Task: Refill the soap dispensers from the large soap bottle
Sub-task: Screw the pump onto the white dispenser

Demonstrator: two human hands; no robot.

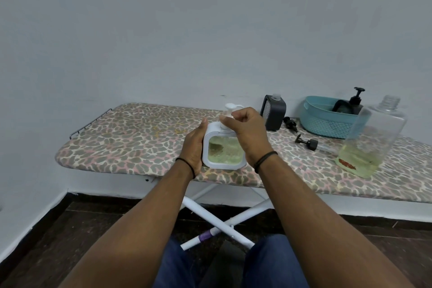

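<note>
Right hand [245, 128] grips the upright white dispenser's [222, 149] pump collar from above; left hand [195, 145] clasps its side.

Home room, leopard-print ironing board [140, 138] as table, plain painted wall [163, 30], dark floor [70, 229]

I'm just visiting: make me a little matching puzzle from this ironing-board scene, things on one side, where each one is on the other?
Things:
1. white dispenser
2. dark dispenser
3. large soap bottle
4. loose black pump

Places:
A. lying flat on the board, in front of the teal basket
B. between both hands
C. standing uncapped at the right
D. standing open-necked by the wall

Pairs: 1-B, 2-D, 3-C, 4-A
</note>
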